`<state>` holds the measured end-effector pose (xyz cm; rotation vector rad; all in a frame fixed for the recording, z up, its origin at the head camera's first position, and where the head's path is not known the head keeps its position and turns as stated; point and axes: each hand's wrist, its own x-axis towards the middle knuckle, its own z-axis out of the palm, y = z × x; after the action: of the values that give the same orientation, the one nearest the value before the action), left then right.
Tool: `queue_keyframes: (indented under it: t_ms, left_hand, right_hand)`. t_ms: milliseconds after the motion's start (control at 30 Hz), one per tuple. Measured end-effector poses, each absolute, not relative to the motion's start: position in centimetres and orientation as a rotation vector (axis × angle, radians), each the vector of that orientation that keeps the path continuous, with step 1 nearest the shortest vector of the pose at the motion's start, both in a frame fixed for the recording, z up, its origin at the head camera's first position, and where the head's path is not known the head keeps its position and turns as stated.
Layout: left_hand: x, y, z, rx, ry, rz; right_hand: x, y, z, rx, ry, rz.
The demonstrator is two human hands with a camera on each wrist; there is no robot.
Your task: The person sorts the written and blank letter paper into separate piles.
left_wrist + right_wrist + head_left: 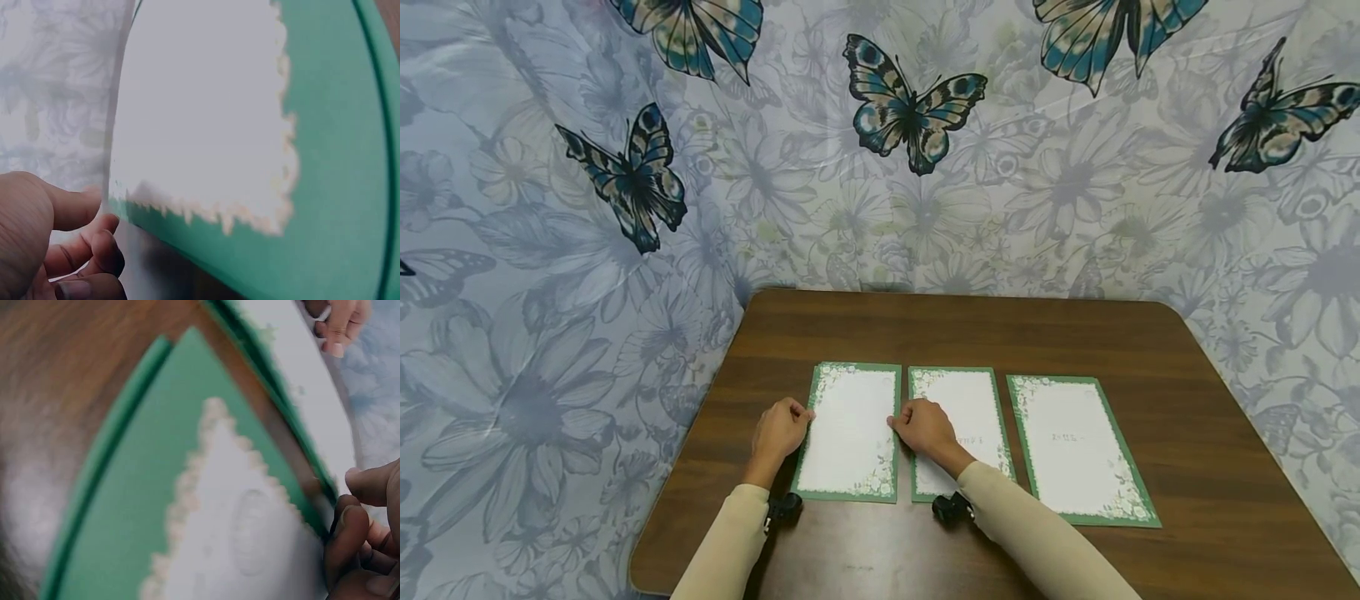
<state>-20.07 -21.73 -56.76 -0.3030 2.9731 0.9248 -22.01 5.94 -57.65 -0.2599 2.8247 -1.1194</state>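
Note:
Three green-bordered white cards with floral corners lie in a row on the brown table. My left hand pinches the left edge of the left card. Opposite it, my right hand pinches that card's right edge and lies partly over the middle card. In the left wrist view, the thumb is right at the card's edge, with the other fingers curled below. Between the right thumb and forefinger, the right wrist view shows the left card's edge.
The right card, with small print at its centre, lies to the right of the middle one. Dark wrist cameras sit under both sleeves. A butterfly-patterned cloth hangs behind the wooden table.

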Motion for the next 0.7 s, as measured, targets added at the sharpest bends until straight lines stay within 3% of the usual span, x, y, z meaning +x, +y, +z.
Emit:
queue_keyframes:
  t_ms: [367, 700]
  left_hand:
    - [-20.4, -18.2, -56.1, -0.164, 2.981, 0.987]
    - [-21.1, -11.5, -55.3, 0.24, 2.935, 1.01]
  right_hand:
    - [-22.2, 13.4, -55.7, 0.022, 2.778, -1.337]
    - [-20.2, 19.7, -55.3, -0.345, 3.144, -0.847]
